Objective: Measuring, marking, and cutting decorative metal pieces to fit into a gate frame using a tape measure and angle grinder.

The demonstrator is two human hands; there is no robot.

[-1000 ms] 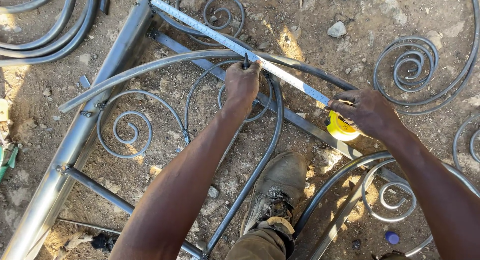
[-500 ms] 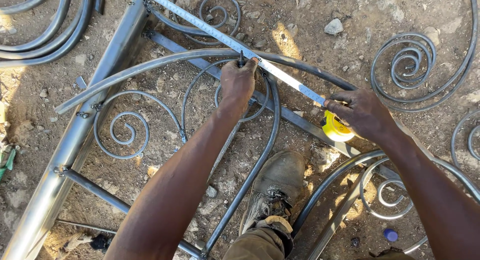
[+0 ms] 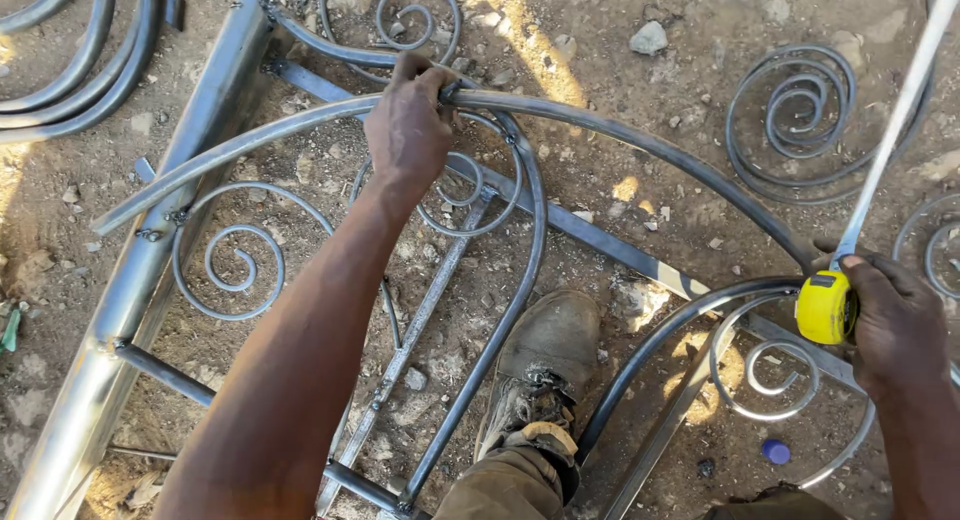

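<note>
The left hand (image 3: 408,130) has its grip closed over the curved steel bar (image 3: 620,130) at the top of the scrollwork frame (image 3: 200,130). The right hand (image 3: 895,325) clasps a yellow tape measure (image 3: 824,307) (blade (image 3: 895,120) run out upward), well right of the worn boot (image 3: 540,365) planted inside that frame.

The tape measure (image 3: 826,307) has a bright yellow case with a small dark patch on its face, and its blade (image 3: 895,120) is pale, near white, in the sun. The metal frame (image 3: 150,250) is bare silver-grey steel, shiny along its long side bar, with its curved bar (image 3: 620,140) a darker grey. The loose scroll pieces (image 3: 800,110) are the same dull grey with coiled spiral patterns. The ground (image 3: 640,60) is dusty brown earth, flecked with pale stones and lit by patches of yellow sunlight. The boot (image 3: 540,365) is worn brown-grey, dusted over. A small cap (image 3: 775,451) is blue-purple.
</note>
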